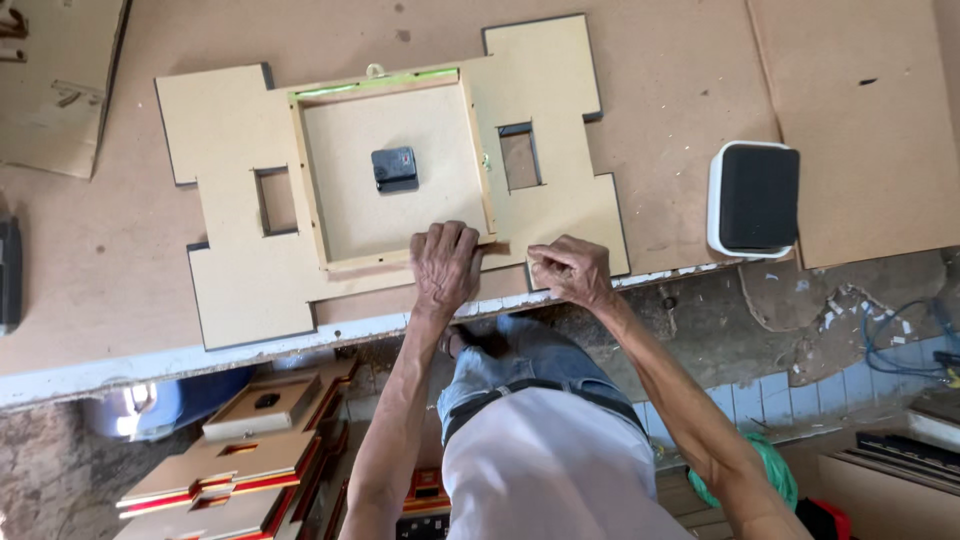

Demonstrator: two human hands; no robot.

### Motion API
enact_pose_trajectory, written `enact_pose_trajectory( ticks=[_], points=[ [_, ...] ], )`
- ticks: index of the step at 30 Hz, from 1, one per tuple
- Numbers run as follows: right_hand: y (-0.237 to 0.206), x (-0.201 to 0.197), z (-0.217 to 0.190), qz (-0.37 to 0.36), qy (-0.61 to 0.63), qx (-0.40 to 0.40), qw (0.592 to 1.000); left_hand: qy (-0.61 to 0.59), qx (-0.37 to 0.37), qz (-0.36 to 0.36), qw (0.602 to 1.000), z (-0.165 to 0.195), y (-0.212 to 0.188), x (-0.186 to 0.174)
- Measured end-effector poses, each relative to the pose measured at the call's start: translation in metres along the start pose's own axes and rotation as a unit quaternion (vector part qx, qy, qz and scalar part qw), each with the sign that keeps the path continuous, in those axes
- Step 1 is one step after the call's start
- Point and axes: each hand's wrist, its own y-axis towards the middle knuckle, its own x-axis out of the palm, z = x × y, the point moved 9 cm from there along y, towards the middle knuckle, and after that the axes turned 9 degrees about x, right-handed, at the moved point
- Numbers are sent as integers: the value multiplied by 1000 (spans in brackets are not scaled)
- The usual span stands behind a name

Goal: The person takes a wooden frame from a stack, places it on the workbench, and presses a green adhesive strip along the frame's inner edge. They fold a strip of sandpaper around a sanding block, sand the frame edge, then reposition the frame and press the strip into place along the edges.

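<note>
While the cut-out fibreboard clock back [390,180] lies face down across the middle of the tabletop [680,120], the left hand [445,265] presses flat on the lower rail of its square frame, fingers spread and closed on nothing. Just right of it, the right hand [572,270] curls into a loose pinch at the panel's lower edge; whether that grip holds anything cannot be told. A black clock mechanism [395,168] sits at the frame's centre. A black-and-white box [755,198] rests right of the panel.

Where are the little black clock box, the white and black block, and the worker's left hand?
black clock box [395,168], head view, its middle.
white and black block [755,198], head view, black top face.
left hand [445,265], head view, its back.
</note>
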Motion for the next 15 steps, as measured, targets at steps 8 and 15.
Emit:
enact_pose_trajectory(
  ticks=[8, 15],
  points=[
    [18, 21, -55, -66, -128, -113, 983, 11, -14, 3, 1000, -1, -1, -1],
    [22, 33, -54, -34, -186, -116, 975, 4, -34, 0, 999, -5, -5, 2]
  ],
)
